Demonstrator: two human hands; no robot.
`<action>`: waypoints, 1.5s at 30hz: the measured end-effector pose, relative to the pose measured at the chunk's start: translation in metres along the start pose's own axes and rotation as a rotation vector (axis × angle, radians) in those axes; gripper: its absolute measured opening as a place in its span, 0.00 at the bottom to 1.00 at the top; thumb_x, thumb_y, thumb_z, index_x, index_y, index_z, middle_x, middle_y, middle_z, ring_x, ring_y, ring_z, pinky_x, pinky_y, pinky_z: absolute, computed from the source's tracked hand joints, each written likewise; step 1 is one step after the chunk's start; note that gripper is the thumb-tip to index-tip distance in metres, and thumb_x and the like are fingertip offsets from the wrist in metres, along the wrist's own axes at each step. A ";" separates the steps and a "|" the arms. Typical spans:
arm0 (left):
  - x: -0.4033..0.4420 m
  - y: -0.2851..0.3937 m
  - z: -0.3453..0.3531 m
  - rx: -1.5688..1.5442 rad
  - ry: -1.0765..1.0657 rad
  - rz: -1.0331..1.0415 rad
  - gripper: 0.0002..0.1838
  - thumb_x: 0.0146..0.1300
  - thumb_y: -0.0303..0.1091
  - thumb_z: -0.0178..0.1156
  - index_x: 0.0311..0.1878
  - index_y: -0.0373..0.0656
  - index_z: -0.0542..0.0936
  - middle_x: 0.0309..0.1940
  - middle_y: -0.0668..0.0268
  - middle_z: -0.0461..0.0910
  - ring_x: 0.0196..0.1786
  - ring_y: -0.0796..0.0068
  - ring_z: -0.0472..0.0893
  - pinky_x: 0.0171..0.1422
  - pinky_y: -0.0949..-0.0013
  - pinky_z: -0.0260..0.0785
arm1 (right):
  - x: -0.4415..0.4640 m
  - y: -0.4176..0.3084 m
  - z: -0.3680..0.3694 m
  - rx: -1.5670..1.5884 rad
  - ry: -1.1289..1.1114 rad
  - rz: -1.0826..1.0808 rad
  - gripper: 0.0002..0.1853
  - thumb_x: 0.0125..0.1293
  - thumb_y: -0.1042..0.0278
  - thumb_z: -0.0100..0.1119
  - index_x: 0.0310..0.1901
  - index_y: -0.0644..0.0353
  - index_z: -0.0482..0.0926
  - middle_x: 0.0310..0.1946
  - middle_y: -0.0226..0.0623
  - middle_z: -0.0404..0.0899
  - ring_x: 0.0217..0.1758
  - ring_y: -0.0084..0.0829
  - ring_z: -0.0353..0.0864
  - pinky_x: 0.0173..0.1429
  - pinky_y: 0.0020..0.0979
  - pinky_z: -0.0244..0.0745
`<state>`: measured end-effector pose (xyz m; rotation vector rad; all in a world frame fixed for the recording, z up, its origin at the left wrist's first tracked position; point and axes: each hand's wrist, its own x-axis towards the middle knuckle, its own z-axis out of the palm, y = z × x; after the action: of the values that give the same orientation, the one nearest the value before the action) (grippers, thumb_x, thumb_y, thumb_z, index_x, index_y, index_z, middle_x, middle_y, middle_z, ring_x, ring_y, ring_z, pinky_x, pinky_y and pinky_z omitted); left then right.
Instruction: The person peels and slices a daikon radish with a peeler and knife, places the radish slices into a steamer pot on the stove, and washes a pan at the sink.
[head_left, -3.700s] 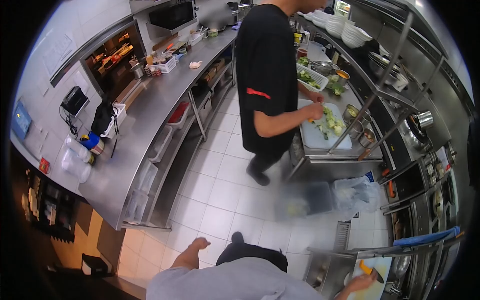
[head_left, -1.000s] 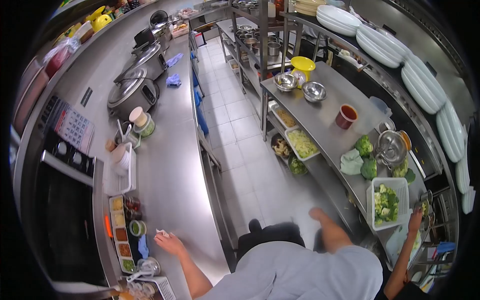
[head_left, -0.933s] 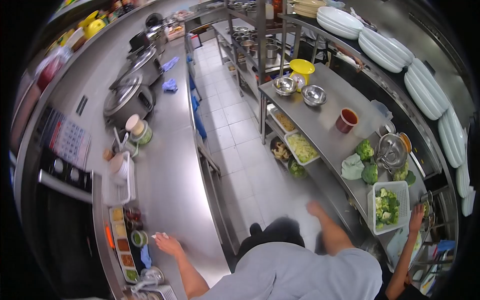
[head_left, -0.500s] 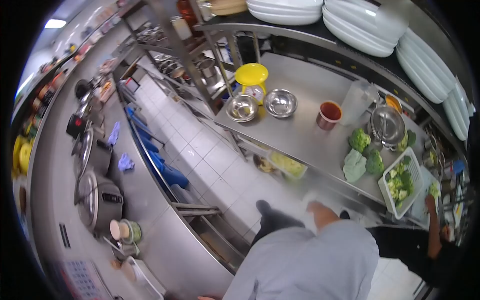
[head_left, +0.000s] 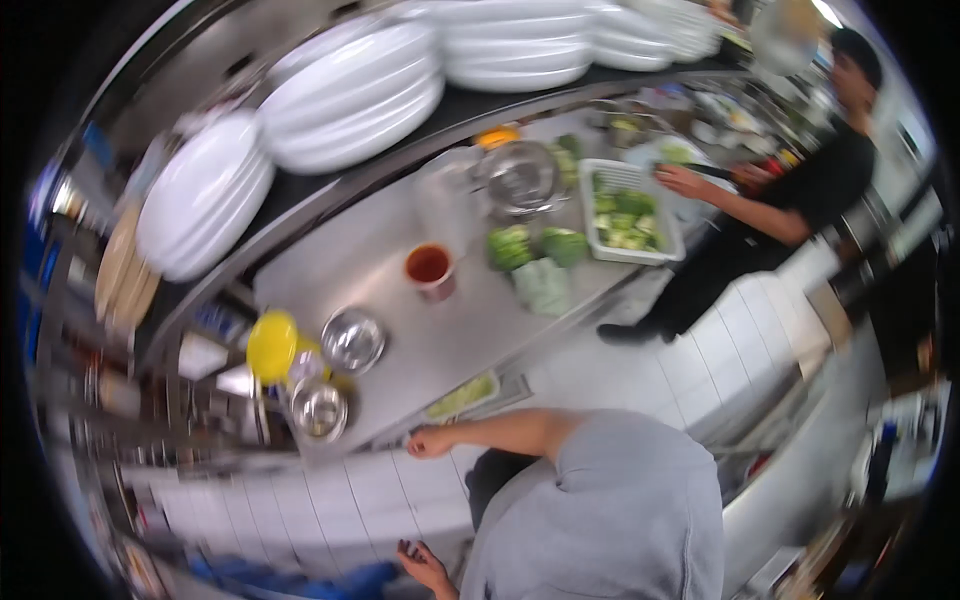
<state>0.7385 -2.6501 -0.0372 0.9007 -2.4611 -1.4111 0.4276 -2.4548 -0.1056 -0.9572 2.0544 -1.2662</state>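
Observation:
My right hand (head_left: 430, 442) is held out beside the front edge of the steel table (head_left: 375, 300). Its fingers look curled in, with nothing visible in them. Lower down, my left hand (head_left: 425, 567) hangs over the floor, fingers loosely apart and holding nothing. On the table near my right hand are a steel bowl (head_left: 353, 340), another steel bowl (head_left: 320, 411) and a yellow-topped scale (head_left: 272, 346). Farther back stands a container of red sauce (head_left: 430, 270). A tray of pale chopped vegetable (head_left: 464, 397) sits below the table edge.
Broccoli (head_left: 511, 247) lies beside a white basket (head_left: 632, 255) of cut florets. A co-worker (head_left: 790, 200) in black stands at the table's far right, holding a knife (head_left: 708, 171). Stacked white plates (head_left: 350, 95) fill the shelf above. White tiles (head_left: 330, 500) cover the floor.
My view has swung right, bringing the co-worker and plate stacks further in. My right arm now reaches out near the table edge, and my left hand has come more fully into view.

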 end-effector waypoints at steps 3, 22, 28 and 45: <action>0.095 -0.024 0.008 0.204 -0.501 -0.104 0.31 0.64 0.36 0.68 0.67 0.34 0.69 0.63 0.45 0.72 0.62 0.52 0.77 0.57 0.58 0.75 | -0.067 0.028 -0.009 -0.100 0.126 -0.041 0.14 0.70 0.55 0.57 0.33 0.57 0.77 0.25 0.42 0.79 0.30 0.39 0.76 0.37 0.42 0.71; 0.112 0.146 0.242 0.305 -0.139 0.724 0.46 0.63 0.53 0.65 0.79 0.41 0.60 0.78 0.36 0.52 0.77 0.31 0.56 0.78 0.38 0.54 | -0.274 -0.006 -0.182 -0.216 1.074 0.031 0.20 0.73 0.62 0.55 0.65 0.48 0.76 0.51 0.44 0.85 0.53 0.47 0.84 0.60 0.42 0.79; 0.102 0.128 0.272 0.492 -0.097 0.781 0.49 0.64 0.57 0.66 0.81 0.45 0.56 0.80 0.37 0.47 0.78 0.30 0.54 0.78 0.39 0.56 | -0.301 0.094 -0.184 -0.193 0.544 0.327 0.28 0.74 0.60 0.55 0.74 0.42 0.66 0.54 0.50 0.83 0.52 0.50 0.84 0.60 0.45 0.78; 0.116 0.130 0.269 0.531 -0.180 0.723 0.49 0.62 0.51 0.69 0.81 0.45 0.55 0.81 0.38 0.44 0.76 0.28 0.58 0.73 0.42 0.65 | -0.314 0.095 -0.224 0.195 0.355 0.263 0.47 0.70 0.73 0.55 0.81 0.28 0.41 0.33 0.36 0.80 0.39 0.33 0.82 0.49 0.37 0.77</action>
<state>0.4776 -2.4728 -0.0920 -0.1094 -2.8928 -0.6246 0.4228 -2.0588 -0.0753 -0.3785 2.1765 -1.5376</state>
